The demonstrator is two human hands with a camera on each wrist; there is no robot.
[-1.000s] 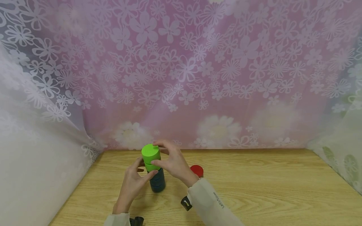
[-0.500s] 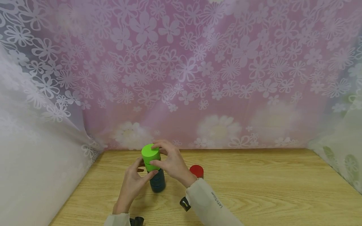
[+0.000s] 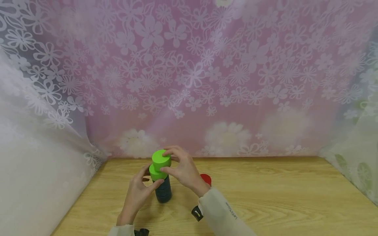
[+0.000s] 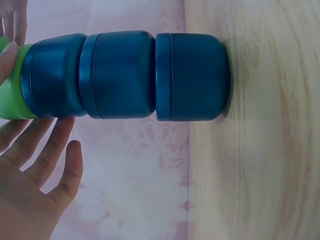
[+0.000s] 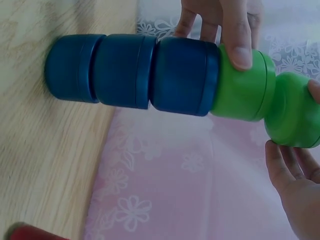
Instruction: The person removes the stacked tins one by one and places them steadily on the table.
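Presently, nearest the camera: 2 pale sleeves [image 3: 225,213] with black wrist gear [image 3: 197,213]. Left hand [image 3: 138,188] pinches the lower green jar [image 5: 242,90], thumb on the near side, fingers round the opposite wall; in the left wrist view the lower fingers are spread. Right hand [image 3: 181,168] pinches the upper green jar [image 3: 161,158], thumb low on its wall, an upper finger at its top edge.

Just ahead: 3 blue jars [image 4: 124,75] stand in an upright column on the tabletop [image 3: 280,193], with the lower green jar on top of them. Upper green jar is off-centre toward the right hand and tilted, part of its underside showing in the right wrist view. Whether its edge touches the jar beneath: cannot tell.

Handling judgement: left hand should brace lightly, without sideways push, since the column looks tall and narrow. Right hand would do best to level its jar and move slowly, free of the lower rim; dragging could topple the stack.

Beyond the right forearm: round red object [image 3: 206,179], partly hidden. Farthest: flowered curtain [image 3: 192,78] behind the tabletop.
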